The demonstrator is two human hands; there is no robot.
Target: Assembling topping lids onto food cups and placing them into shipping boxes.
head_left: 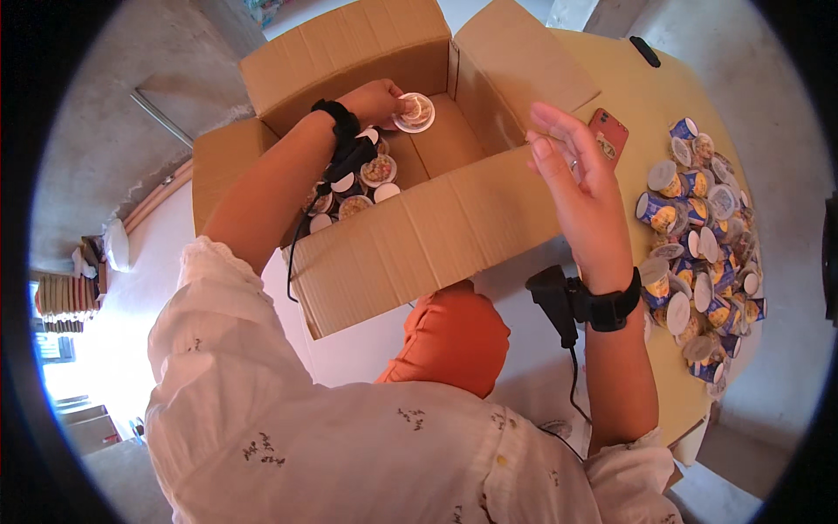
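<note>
In front of me stands an open cardboard box point(419, 240) with its flaps folded out. My left hand point(377, 103) reaches inside and grips the rim of a small cup point(414, 113) with a clear round lid. Below that hand, several similar cups point(379, 170) sit against the box's left side, some showing clear lids and some white bottoms. My right hand point(576, 179) is raised beside the box's right end, fingers stretched and holding nothing. A black strap with a cabled device is on each wrist.
On the right, a yellowish tabletop point(611, 79) carries a large heap of blue-and-yellow cups point(698, 253). A reddish phone point(608, 140) lies between box and heap, and a small black object point(645, 51) near the far edge. My orange-clad knee point(458, 336) is under the box's near side.
</note>
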